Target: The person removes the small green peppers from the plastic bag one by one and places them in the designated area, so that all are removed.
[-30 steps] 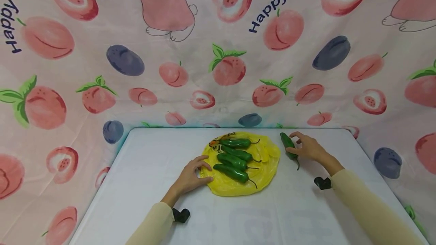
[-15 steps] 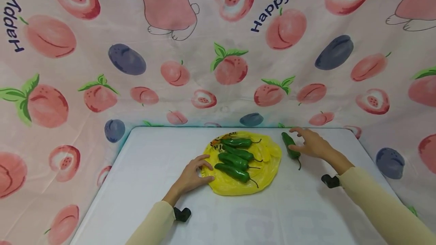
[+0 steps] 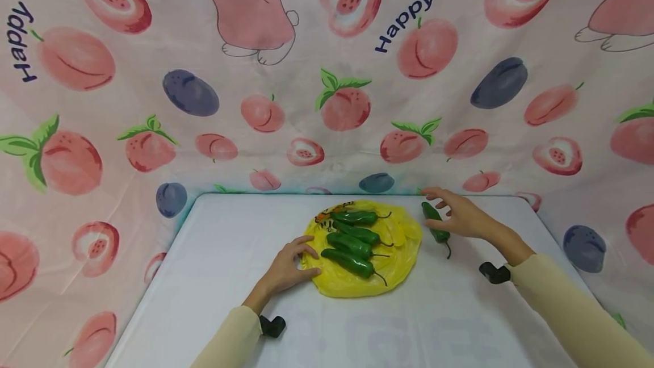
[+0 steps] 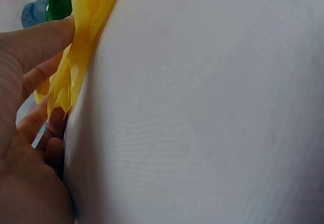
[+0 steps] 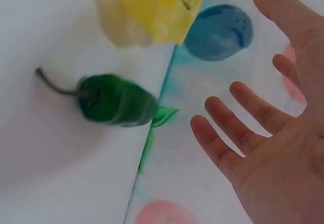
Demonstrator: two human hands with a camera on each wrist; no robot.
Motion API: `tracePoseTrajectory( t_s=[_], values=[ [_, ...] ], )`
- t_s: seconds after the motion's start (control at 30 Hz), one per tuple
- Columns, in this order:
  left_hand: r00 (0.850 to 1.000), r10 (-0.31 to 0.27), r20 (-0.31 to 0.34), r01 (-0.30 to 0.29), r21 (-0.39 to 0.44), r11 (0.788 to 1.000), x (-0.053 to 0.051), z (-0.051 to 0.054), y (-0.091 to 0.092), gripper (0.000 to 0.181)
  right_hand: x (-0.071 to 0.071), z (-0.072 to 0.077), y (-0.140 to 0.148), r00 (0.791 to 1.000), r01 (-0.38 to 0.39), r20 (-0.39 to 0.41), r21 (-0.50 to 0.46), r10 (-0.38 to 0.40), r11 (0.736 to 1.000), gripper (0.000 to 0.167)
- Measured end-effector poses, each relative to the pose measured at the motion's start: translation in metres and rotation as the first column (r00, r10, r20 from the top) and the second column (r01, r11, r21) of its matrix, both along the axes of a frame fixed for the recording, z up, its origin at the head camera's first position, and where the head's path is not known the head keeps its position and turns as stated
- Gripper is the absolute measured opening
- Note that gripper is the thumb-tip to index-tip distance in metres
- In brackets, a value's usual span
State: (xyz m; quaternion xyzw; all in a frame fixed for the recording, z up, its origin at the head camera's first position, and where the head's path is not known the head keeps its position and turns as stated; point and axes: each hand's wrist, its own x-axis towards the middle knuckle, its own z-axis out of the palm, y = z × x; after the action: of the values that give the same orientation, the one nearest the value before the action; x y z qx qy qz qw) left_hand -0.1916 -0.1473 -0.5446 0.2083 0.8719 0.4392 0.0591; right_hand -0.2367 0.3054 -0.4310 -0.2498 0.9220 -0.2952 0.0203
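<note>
A flattened yellow plastic bag lies on the white table, with several green chili peppers side by side on it. My left hand rests at the bag's left edge, thumb and fingers spread apart and touching the plastic. In the left wrist view, the thumb meets the crumpled rim of the bag. To the right of the bag, a single green chili pepper lies on the tabletop. Over it hovers my right hand; the right wrist view has its fingers spread and apart from that pepper.
The white table ends at a back edge against a hanging cloth printed with peaches. An orange and black print marks the bag's back left. Black devices sit at both wrists, the right one above the table.
My right hand has come off the lone pepper, rising and shifting slightly back with its fingers straightening. The pepper stays on the table. My left hand has stayed at the bag's edge.
</note>
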Motion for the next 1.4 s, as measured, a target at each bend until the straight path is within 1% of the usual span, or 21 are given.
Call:
tracePoseTrajectory(
  t_s=[0.13, 0.23, 0.37, 0.5, 0.67, 0.9, 1.13, 1.23, 1.4],
  values=[
    [1.000, 0.000, -0.006, 0.000, 0.008, 1.000, 0.000, -0.001, 0.000, 0.024, 0.000, 0.005, -0.009, 1.000, -0.014, -0.006, -0.048, 0.014, 0.999, 0.069],
    [1.000, -0.003, -0.006, 0.004, 0.009, 1.000, 0.000, -0.001, 0.000, 0.024, -0.002, 0.007, -0.016, 0.999, -0.042, -0.008, -0.084, 0.042, 0.996, 0.070],
    [1.000, -0.004, -0.004, 0.004, 0.009, 1.000, 0.000, -0.002, -0.001, 0.024, -0.005, 0.010, -0.026, 0.998, -0.060, 0.003, -0.124, 0.061, 0.990, 0.072],
    [1.000, -0.008, -0.001, 0.008, 0.013, 1.000, 0.000, -0.002, -0.001, 0.024, -0.005, 0.011, -0.035, 0.998, -0.055, 0.013, -0.140, 0.057, 0.989, 0.074],
    [1.000, -0.010, -0.003, 0.010, 0.014, 1.000, 0.001, -0.002, -0.001, 0.024, -0.007, 0.011, -0.048, 0.997, -0.070, 0.013, -0.153, 0.073, 0.986, 0.075],
    [1.000, -0.010, -0.010, 0.010, 0.010, 1.000, 0.000, -0.002, -0.001, 0.024, -0.013, 0.009, -0.067, 0.992, -0.111, 0.031, -0.183, 0.119, 0.977, 0.074],
    [1.000, -0.010, -0.007, 0.010, 0.015, 1.000, 0.001, -0.001, -0.002, 0.023, -0.025, 0.002, -0.087, 0.982, -0.156, 0.067, -0.219, 0.174, 0.963, 0.072],
    [1.000, -0.005, -0.004, 0.005, 0.018, 1.000, 0.000, -0.001, -0.001, 0.023, -0.030, -0.002, -0.094, 0.977, -0.170, 0.093, -0.214, 0.193, 0.962, 0.071],
    [1.000, -0.002, 0.001, 0.002, 0.016, 1.000, 0.000, -0.001, -0.001, 0.023, -0.037, -0.008, -0.103, 0.969, -0.188, 0.133, -0.165, 0.210, 0.968, 0.073]
  ],
)
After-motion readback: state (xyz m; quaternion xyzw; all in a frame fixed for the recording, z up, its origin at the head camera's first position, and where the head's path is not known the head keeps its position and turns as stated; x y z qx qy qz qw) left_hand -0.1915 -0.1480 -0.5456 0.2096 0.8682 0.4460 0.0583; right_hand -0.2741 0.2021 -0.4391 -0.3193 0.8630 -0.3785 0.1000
